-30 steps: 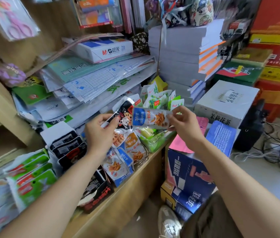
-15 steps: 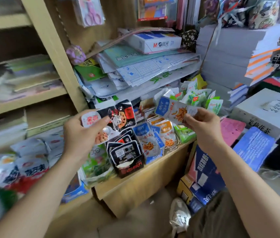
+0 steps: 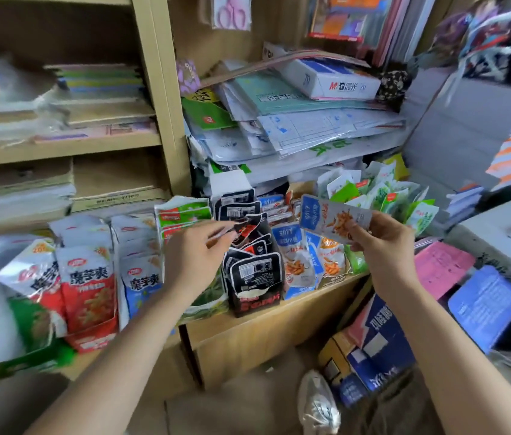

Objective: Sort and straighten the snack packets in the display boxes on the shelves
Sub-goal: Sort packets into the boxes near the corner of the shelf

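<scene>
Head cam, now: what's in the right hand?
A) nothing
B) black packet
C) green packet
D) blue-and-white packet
D: the right hand pinches a blue-and-white packet above the matching packets in their box, while the left hand pinches a black packet at the black box.

Small stationery shop: snack packets (image 3: 88,277) in display boxes, stacked paper (image 3: 295,120), shelves (image 3: 157,98)

Single head-worn wide-angle view. Faces forward and down, close to the pale wooden shelf ledge (image 3: 273,324), from slightly above it.
</scene>
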Tool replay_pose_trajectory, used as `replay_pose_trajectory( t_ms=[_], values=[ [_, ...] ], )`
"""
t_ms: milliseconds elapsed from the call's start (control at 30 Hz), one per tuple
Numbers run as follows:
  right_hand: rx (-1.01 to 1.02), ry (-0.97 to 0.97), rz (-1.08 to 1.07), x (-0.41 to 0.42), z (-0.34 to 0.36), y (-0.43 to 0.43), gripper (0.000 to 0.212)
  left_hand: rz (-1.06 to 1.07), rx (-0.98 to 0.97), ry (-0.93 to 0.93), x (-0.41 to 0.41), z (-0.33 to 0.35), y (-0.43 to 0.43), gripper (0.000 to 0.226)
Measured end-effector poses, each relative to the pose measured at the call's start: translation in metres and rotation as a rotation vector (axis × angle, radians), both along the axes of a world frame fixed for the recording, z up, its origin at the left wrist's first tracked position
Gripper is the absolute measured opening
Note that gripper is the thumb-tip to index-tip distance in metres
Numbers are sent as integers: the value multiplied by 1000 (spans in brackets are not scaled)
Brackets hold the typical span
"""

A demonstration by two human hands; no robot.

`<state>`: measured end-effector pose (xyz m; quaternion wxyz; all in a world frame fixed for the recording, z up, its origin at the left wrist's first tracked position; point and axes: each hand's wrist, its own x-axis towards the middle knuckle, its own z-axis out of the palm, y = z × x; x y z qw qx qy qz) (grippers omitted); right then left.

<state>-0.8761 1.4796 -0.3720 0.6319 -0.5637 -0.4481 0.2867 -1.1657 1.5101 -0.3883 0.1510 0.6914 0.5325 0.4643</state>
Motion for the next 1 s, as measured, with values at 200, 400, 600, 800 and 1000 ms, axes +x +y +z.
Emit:
replay_pose_trajectory(
  t_ms=[200, 400, 600, 800, 1000],
  values=[
    [0, -54, 11, -9, -2, 11, 15, -247, -237, 258, 5, 11, 19, 45],
    [56, -99, 28, -18, -2, 19, 21, -354, -256, 583, 10, 9, 10, 91],
    [64, -612, 70, -31, -14, 37, 22, -292, -77, 758, 18, -18, 8, 78],
    [-201, -1066, 396, -37, -39, 53, 57, -279, -35, 639, 17, -26, 12, 72],
    [-313, -1144, 465, -36, -32, 54, 70, -254, 67, 474, 8, -23, 9, 65]
  ],
)
